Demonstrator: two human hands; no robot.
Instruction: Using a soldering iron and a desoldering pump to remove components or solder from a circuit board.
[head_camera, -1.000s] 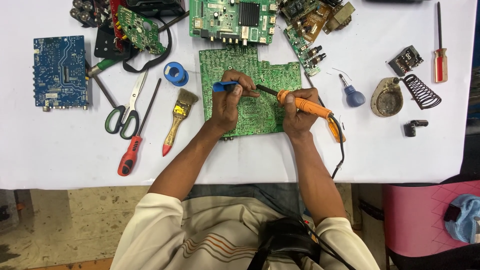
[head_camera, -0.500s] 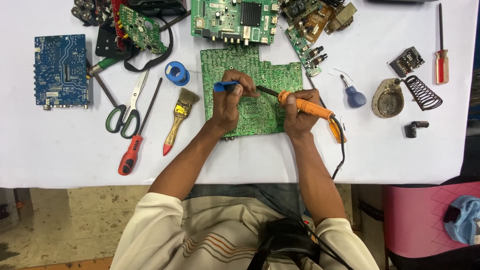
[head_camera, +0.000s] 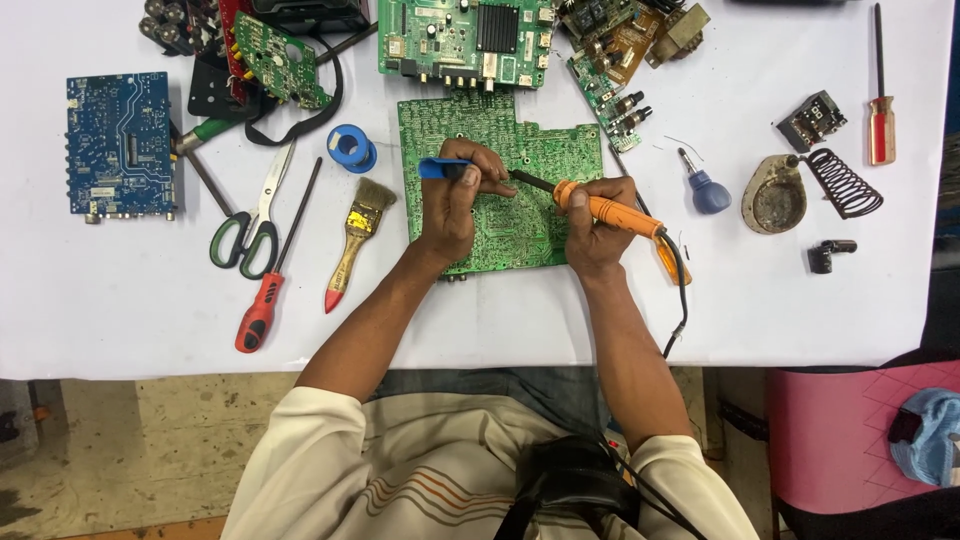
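Observation:
A green circuit board (head_camera: 535, 215) lies flat on the white table (head_camera: 120, 300) in front of me. My left hand (head_camera: 455, 205) rests on the board and grips a blue-handled tool (head_camera: 440, 168), probably a desoldering pump. My right hand (head_camera: 595, 225) grips an orange soldering iron (head_camera: 610, 210). Its dark tip (head_camera: 530, 180) points left and meets the board right beside my left fingers. The iron's black cord (head_camera: 682, 290) runs off the table's front edge.
Left of the board lie a paint brush (head_camera: 355, 240), a red-handled screwdriver (head_camera: 262, 305), scissors (head_camera: 245, 230), a blue solder spool (head_camera: 350, 148) and a blue circuit board (head_camera: 120, 145). More boards (head_camera: 460, 40) sit behind. At right stand an iron holder (head_camera: 790, 190), a small blue screwdriver (head_camera: 705, 188) and a red screwdriver (head_camera: 880, 125).

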